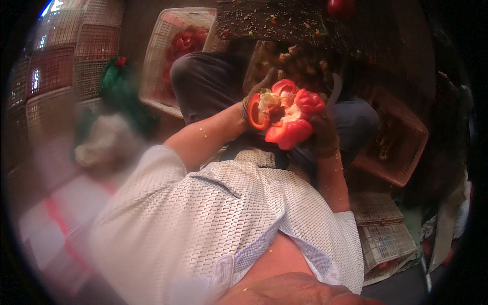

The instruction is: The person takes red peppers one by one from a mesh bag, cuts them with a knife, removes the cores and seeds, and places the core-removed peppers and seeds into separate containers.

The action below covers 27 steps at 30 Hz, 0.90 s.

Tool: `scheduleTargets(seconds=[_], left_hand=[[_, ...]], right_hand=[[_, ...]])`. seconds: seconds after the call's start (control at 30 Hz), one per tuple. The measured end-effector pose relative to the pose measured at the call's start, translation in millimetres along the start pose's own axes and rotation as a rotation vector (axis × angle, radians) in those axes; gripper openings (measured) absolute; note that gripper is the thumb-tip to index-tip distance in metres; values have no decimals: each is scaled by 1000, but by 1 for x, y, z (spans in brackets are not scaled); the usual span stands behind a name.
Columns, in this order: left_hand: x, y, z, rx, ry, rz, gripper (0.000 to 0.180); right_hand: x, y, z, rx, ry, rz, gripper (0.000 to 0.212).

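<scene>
A red bell pepper [290, 133], split open into lobes with its pale core and seeds showing, is held between my two hands above my lap. My left hand [258, 92], in a dark glove, is closed around its left side, next to a cut red piece with the pale core. My right hand [325, 133], also dark-gloved, grips the right side; its fingers are partly hidden behind the pepper and in shadow. A pale curved strip, perhaps a blade [335, 89], stands up beside my right hand; whether I hold it is unclear.
A dark board [274, 20] strewn with seeds lies ahead, with a whole red pepper [341, 7] on it. Below it sits a container of scraps [284, 53]. A white crate [155, 66] of red peppers stands left, a reddish crate [406, 162] right. Stacked crates [51, 71] line the far left.
</scene>
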<state>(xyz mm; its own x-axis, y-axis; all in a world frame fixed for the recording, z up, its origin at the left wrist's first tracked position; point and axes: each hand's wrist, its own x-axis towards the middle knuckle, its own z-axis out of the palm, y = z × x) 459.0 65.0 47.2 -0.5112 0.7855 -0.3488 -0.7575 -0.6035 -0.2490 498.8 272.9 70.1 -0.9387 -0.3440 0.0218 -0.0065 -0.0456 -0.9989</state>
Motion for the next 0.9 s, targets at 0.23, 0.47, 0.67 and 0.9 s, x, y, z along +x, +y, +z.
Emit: scheduleTargets(seconds=[0.23, 0.47, 0.67, 0.9], left_hand=[[-9, 53, 38, 1377, -54, 153, 57], [-9, 142, 106, 1794, 311, 347, 41], [37, 182, 115, 1419, 290, 692, 29], [66, 219, 130, 2402, 600, 999, 62]], right_hand=[[-20, 21, -11, -557, 40, -183, 49], [-16, 52, -11, 760, 314, 185, 46], [-26, 48, -45, -291, 282, 210, 43], [3, 14, -30, 926, 328, 275, 56]])
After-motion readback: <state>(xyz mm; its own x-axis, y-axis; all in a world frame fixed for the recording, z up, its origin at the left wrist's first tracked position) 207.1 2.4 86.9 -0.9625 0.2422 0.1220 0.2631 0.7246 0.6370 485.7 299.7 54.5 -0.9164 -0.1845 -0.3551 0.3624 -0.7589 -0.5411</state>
